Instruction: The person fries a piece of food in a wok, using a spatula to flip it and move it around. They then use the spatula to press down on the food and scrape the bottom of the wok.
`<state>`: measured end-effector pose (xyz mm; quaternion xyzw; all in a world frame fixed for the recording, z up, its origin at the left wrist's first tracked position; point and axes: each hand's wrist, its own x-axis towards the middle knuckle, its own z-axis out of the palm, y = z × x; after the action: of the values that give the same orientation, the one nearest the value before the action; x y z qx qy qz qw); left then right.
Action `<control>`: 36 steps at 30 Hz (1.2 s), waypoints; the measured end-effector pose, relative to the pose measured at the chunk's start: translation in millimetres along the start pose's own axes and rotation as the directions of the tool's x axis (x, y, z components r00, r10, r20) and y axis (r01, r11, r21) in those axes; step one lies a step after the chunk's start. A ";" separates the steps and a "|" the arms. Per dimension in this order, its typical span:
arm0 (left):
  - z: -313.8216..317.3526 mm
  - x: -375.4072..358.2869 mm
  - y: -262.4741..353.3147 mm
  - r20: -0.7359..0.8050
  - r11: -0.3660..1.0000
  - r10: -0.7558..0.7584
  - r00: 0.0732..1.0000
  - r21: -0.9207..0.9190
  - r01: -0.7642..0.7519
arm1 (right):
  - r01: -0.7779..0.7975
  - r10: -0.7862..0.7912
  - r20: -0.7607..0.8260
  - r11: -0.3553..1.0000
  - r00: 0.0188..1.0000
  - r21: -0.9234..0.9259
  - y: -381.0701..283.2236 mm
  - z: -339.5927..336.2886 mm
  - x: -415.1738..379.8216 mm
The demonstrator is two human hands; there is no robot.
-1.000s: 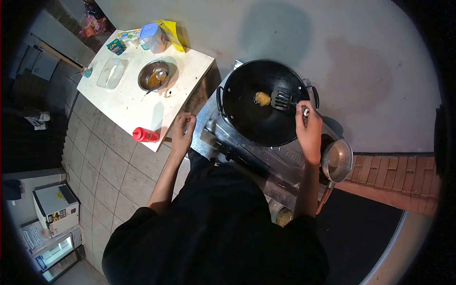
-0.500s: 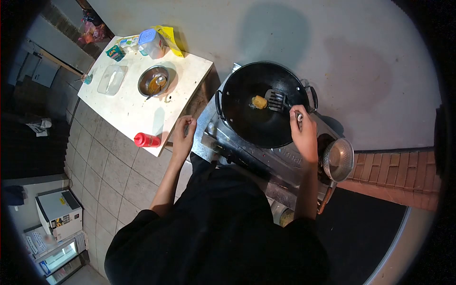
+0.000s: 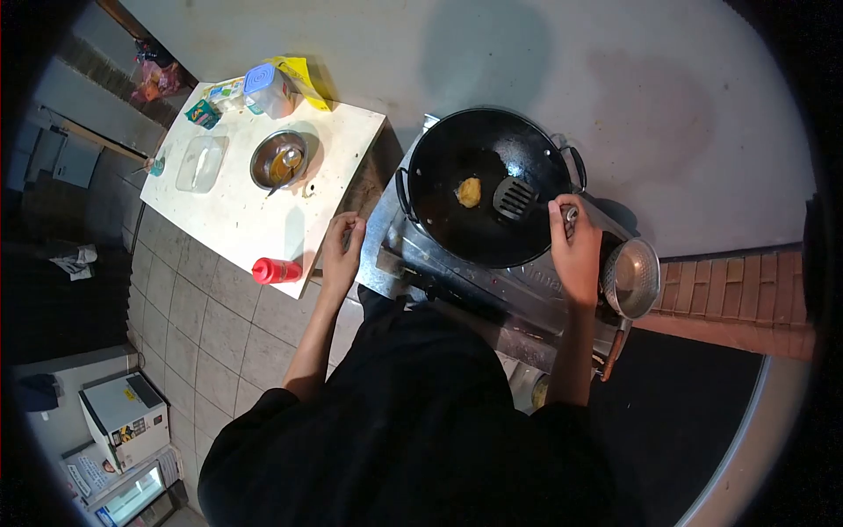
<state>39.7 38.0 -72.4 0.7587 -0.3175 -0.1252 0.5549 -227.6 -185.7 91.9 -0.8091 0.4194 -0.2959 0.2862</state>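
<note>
A black wok [image 3: 457,228] sits on a metal stove [image 3: 492,281] with a small yellow piece of food [image 3: 470,191] in it. My right hand [image 3: 575,250] grips the handle of a slotted spatula [image 3: 516,198], whose blade rests in the wok just right of the food. My left hand [image 3: 341,250] is loosely curled at the corner of the white table [image 3: 237,202], beside the stove's left edge, and holds nothing I can make out.
On the white table stand a metal bowl with a spoon [image 3: 279,161], a clear tray [image 3: 199,163], a red bottle lying down [image 3: 275,270], a lidded plastic container [image 3: 266,88] and a yellow packet [image 3: 303,75]. A small metal pot [image 3: 632,277] sits right of the stove. Tiled floor lies at the left.
The spatula blade has drawn back to the right, away from the food. The food has shifted slightly left in the wok. My left hand has stayed at the table corner.
</note>
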 end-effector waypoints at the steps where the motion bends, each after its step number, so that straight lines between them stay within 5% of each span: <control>1: -0.2 1.3 -1.1 0.014 1.000 0.008 1.000 0.000 -0.008 | 0.007 -0.008 -0.010 1.000 1.000 -0.016 -2.4 -0.3 -0.2; 14: -43.3 11.4 -11.7 0.255 0.976 0.012 0.967 -0.213 0.044 | -0.060 0.053 -0.035 0.977 0.998 -0.204 -21.9 10.0 16.2; 17: -67.3 15.8 -23.0 0.411 0.980 0.002 0.912 -0.183 0.080 | -0.053 0.025 -0.120 0.969 0.993 -0.242 -21.3 14.7 19.2; 20: -83.3 24.2 -25.0 0.519 0.978 -0.041 0.854 -0.153 0.140 | -0.188 0.155 -0.185 0.967 0.970 -0.172 -17.3 19.6 16.0; 24: -85.8 42.8 -18.0 0.526 0.980 0.047 0.849 -0.188 0.062 | -0.142 0.083 -0.307 0.974 0.948 -0.175 9.1 32.1 18.7; 36: -55.2 58.5 -12.0 0.502 0.967 0.110 0.858 -0.253 0.023 | -0.188 0.164 -0.269 0.980 0.949 -0.064 50.1 36.5 37.6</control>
<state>118.6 45.9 -54.4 0.6146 -0.4523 -0.3484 0.5444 -209.1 -233.9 41.1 -0.7341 0.5369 -0.3547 0.2170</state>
